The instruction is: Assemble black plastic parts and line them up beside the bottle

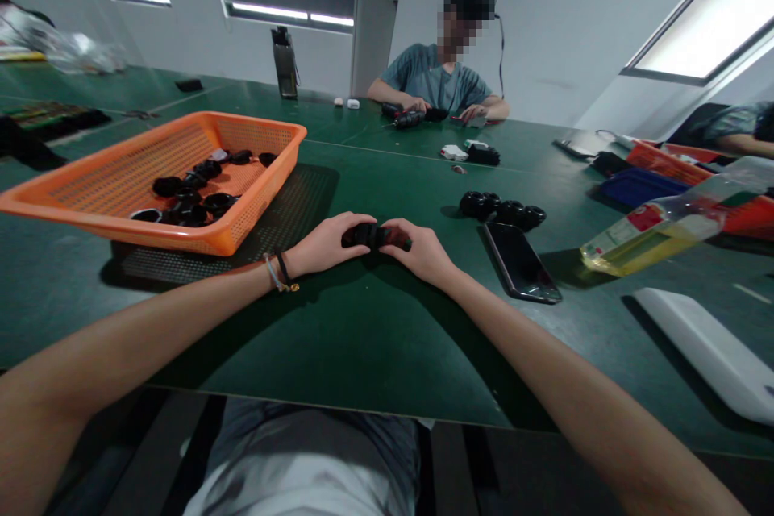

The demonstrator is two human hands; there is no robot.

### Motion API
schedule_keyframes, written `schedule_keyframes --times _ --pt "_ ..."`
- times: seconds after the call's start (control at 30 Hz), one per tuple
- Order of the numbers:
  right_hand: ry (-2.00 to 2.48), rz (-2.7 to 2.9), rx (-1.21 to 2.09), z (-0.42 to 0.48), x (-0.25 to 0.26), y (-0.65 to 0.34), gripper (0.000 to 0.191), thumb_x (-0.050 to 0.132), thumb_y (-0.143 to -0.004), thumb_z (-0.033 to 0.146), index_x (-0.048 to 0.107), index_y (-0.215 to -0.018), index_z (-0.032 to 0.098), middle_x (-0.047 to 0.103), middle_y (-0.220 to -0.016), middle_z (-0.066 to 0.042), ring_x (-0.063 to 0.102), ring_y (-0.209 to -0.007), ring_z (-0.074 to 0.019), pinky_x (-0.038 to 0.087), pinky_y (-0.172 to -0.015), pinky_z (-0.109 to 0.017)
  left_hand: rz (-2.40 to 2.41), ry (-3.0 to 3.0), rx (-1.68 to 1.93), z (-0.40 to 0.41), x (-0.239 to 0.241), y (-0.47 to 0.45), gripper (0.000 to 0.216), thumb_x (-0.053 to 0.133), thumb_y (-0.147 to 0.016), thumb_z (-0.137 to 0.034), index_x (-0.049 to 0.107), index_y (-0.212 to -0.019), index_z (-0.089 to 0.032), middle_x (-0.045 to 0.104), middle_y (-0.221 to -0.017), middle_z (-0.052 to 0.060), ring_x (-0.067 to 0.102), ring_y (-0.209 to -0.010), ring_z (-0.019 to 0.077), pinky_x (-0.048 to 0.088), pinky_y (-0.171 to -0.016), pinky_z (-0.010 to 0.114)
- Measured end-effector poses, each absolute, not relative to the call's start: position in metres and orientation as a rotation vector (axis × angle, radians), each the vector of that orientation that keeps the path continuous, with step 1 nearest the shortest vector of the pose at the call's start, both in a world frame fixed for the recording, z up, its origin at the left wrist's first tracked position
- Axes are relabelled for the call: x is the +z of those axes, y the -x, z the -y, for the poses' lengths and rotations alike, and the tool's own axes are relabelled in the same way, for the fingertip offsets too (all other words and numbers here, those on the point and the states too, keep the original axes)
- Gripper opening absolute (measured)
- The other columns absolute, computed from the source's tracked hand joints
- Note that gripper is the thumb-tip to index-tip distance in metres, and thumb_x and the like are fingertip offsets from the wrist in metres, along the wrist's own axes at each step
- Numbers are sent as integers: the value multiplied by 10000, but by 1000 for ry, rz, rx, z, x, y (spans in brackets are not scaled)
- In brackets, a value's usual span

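Observation:
Between my two hands, just over the green table (339, 339), is a small black round part (365, 236) that looks like a plastic ring or cap. My left hand (323, 244) pinches it from the left, thumb in front and fingers behind. From the other side my right hand (417, 246) grips its right end with thumb and fingertips. Fingers cover much of the part, so its exact kind is hidden. An orange basket (266, 192) to the left holds several black round parts (187, 201). More black parts (501, 210) stand in a cluster to the right.
A phone (521, 262), a tilted clear bottle with yellow liquid (653, 230) and a white device (707, 347) lie to the right. Across the table a person (444, 81) works beside a power drill (408, 118). A dark water bottle (284, 64) stands at the back.

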State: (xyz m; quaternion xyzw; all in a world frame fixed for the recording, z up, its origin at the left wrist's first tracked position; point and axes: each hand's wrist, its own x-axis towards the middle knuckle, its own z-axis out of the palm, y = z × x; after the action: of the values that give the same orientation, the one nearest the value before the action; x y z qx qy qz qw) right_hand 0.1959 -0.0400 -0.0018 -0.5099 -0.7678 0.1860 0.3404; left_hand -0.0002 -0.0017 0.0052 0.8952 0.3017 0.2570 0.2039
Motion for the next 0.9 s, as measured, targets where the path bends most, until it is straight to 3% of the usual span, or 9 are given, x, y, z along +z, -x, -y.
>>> schedule_keyframes --times 0.4,0.9 --pt "1282 2003 492 42 -2 -197 321 635 -696 168 540 -1001 198 636 -746 7 609 -692 -151 480 -703 -323 -844 -2481 709 2 7 0 409 603 -765 -269 509 -1152 -176 592 -1121 69 559 -1016 202 446 -886 344" --pt "1305 1985 519 42 -1 -195 269 629 -699 147 554 -952 196 636 -729 14 605 -675 -142 471 -699 -315 -850 -2478 694 3 8 0 414 609 -764 -248 509 -1156 -157 594 -1119 77 558 -1014 197 445 -884 337"
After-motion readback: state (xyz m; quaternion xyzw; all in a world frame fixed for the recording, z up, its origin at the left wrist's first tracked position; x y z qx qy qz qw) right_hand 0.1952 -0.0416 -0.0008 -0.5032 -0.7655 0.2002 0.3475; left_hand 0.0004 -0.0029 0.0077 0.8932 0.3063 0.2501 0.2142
